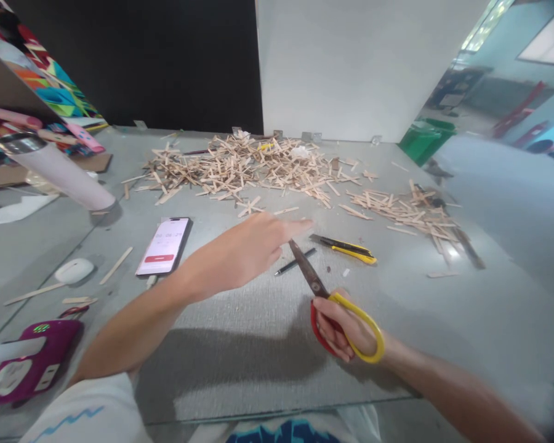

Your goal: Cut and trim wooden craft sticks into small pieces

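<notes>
Right hand [339, 326] grips scissors [308, 268], blades together; left hand [252, 243] points right near their tips, whether its curled fingers hold anything cannot be told. Craft sticks [231, 167] lie heaped far beyond.

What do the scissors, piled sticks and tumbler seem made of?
Scissors: dark, dull blades, likely steel; smooth, brightly coloured loops, probably plastic.
Piled sticks: probably untreated wood, given their pale tan, matte look.
Tumbler: reflective top suggests polished metal; the smooth, pale body could be coated metal or plastic.
</notes>
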Demonstrator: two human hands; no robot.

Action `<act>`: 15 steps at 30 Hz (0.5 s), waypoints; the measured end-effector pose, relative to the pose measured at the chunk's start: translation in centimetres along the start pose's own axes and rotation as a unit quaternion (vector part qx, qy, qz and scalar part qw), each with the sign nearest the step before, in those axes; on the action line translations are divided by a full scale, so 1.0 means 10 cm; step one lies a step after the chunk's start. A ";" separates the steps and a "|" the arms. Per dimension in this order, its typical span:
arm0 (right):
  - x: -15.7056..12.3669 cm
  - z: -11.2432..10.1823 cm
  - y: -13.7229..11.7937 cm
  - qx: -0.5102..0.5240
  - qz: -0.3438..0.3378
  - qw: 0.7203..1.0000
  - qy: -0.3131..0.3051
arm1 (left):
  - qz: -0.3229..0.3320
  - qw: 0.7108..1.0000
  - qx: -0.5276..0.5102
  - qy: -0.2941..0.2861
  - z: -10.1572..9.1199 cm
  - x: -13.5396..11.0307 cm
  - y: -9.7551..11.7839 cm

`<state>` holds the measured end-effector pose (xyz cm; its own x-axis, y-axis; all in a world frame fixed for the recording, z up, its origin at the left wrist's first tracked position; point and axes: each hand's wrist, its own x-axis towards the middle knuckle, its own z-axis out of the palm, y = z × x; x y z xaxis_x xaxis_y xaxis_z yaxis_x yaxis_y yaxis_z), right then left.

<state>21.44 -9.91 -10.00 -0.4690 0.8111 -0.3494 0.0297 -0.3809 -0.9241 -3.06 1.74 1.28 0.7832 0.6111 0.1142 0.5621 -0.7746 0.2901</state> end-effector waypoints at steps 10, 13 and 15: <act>0.05 -0.02 0.09 0.040 0.006 0.999 -0.027 | -0.003 0.994 -0.104 -0.046 -0.25 0.10 -0.03; 0.06 -0.03 0.10 0.033 -0.001 0.999 -0.027 | 0.000 0.984 -0.168 -0.058 -0.28 0.13 -0.09; 0.06 -0.02 0.08 0.035 0.001 0.999 -0.023 | -0.008 0.979 -0.192 -0.064 -0.27 0.14 -0.12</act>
<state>21.36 -9.62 -10.98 -0.5092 0.7898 -0.3419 -0.0298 -0.4131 -0.9102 -3.34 3.94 3.72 0.8153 0.5790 -0.0060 0.4529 -0.6312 0.6297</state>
